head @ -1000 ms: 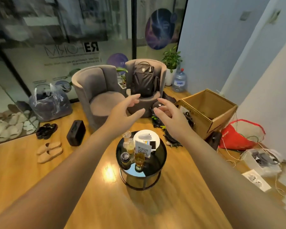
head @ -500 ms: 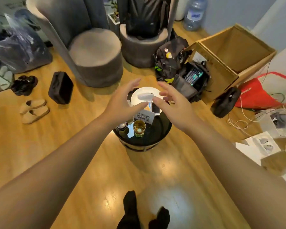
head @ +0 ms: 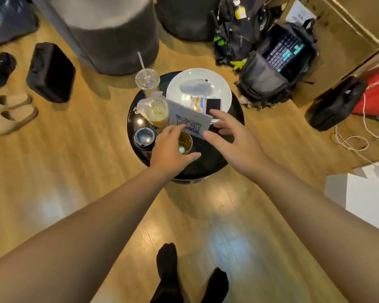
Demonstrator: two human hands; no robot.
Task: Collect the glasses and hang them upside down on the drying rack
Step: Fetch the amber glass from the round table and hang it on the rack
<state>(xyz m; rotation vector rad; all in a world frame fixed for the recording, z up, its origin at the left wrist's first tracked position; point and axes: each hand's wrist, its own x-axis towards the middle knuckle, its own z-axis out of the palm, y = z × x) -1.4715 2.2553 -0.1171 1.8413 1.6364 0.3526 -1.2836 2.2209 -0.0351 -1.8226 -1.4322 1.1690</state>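
Note:
A small glass (head: 185,142) with amber liquid stands on the round black side table (head: 214,159). My left hand (head: 171,149) hovers over the glass with fingers and thumb spread around its rim; I cannot tell whether they touch it. My right hand (head: 232,138) is open just to the right of the glass, above the table, fingers near a QR-code card (head: 189,121). Two plastic cups, one with a straw (head: 147,80) and one with a pale drink (head: 157,111), stand at the table's left. No drying rack is in view.
A white plate (head: 222,85) holding a phone and small items fills the table's back. A black lidded cup (head: 144,137) stands left of the glass. Grey chairs (head: 109,29), an open backpack (head: 269,68), a cardboard box (head: 346,25), black cases and slippers surround the table on the wooden floor.
The view has tilted down and come closer to the table. Both hands have dropped toward it; my left hand now sits over the amber glass and my right beside it.

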